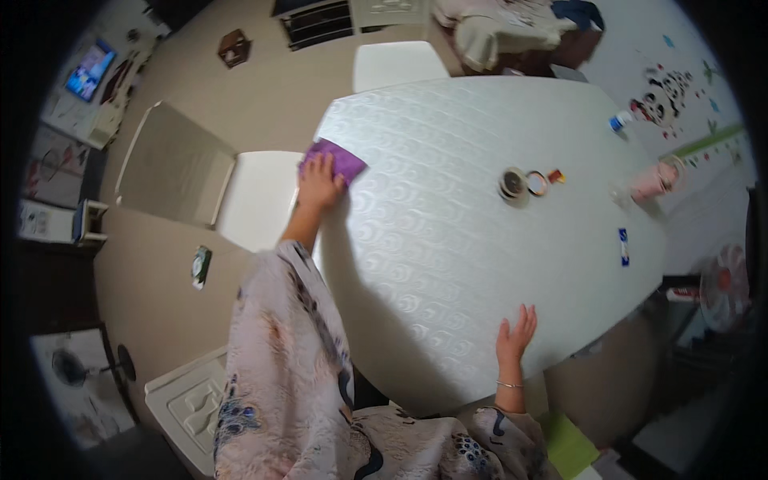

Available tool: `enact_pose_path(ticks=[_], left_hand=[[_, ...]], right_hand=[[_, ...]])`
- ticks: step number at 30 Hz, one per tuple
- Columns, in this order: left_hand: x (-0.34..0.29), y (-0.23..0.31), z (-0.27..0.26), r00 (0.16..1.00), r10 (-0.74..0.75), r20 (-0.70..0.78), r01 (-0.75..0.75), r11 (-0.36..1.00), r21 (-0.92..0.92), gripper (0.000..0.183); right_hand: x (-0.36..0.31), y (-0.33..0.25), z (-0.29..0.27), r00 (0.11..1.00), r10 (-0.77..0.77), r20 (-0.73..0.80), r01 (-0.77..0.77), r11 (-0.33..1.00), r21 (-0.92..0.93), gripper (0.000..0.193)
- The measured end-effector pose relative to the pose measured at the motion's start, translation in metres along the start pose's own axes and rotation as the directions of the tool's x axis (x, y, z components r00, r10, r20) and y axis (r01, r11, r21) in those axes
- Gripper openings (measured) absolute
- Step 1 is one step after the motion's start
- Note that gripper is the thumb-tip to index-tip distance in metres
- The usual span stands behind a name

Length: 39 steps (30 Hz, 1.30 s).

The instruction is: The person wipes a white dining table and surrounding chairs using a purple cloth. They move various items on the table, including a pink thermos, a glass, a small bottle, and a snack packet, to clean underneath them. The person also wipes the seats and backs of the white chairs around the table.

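At the left edge of the pale patterned table (432, 240), my left hand (318, 182) presses a folded purple cloth (346, 162) against the surface, its fingers over the cloth. Some of the cloth is hidden beneath that hand. Near the table's front right edge is my right hand (515, 334), fingers stretched out and nothing in them. A thin bracelet circles that wrist.
Toward the table's right lie a round dark-centred container (513, 184), a ring-shaped lid (537, 183), a small red-and-yellow packet (556, 176), a blue-and-white packet (623, 246), a pink cup (654, 182) and a blue-capped bottle (621, 121). White chairs (260, 192) border the left side.
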<state>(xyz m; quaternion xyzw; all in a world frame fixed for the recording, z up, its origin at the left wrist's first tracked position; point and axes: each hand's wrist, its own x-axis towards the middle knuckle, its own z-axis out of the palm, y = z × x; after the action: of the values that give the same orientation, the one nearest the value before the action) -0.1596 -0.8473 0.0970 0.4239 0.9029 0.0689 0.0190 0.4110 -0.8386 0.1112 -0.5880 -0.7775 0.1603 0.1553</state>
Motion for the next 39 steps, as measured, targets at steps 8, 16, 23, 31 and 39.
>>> enact_pose_path(ticks=[8,16,23,31,39], left_hand=[[-0.043,0.216,0.007,0.857,0.479,0.192,-0.467,0.878,-0.107,0.064],[-0.183,0.249,0.008,0.798,0.582,0.153,-0.531,0.801,-0.278,0.068],[-0.234,0.107,0.005,0.999,0.019,-0.030,-0.019,1.000,-0.015,0.067],[-0.413,0.190,-0.022,0.959,0.272,0.075,-0.245,0.935,-0.256,0.067],[-0.424,0.120,-0.025,0.930,-0.253,-0.265,0.061,0.820,-0.569,0.026]], right_hand=[[0.002,0.003,-0.005,1.000,-0.007,0.015,0.008,1.000,-0.021,0.061],[0.002,0.024,-0.010,0.991,-0.132,0.016,0.132,0.991,-0.031,0.061],[0.002,0.042,-0.020,0.970,-0.231,0.081,0.219,0.966,0.135,0.057],[-0.012,0.039,-0.031,0.941,-0.309,0.140,0.272,0.933,0.235,0.046],[-0.039,-0.006,-0.033,0.775,-0.624,0.106,0.534,0.734,0.420,0.025]])
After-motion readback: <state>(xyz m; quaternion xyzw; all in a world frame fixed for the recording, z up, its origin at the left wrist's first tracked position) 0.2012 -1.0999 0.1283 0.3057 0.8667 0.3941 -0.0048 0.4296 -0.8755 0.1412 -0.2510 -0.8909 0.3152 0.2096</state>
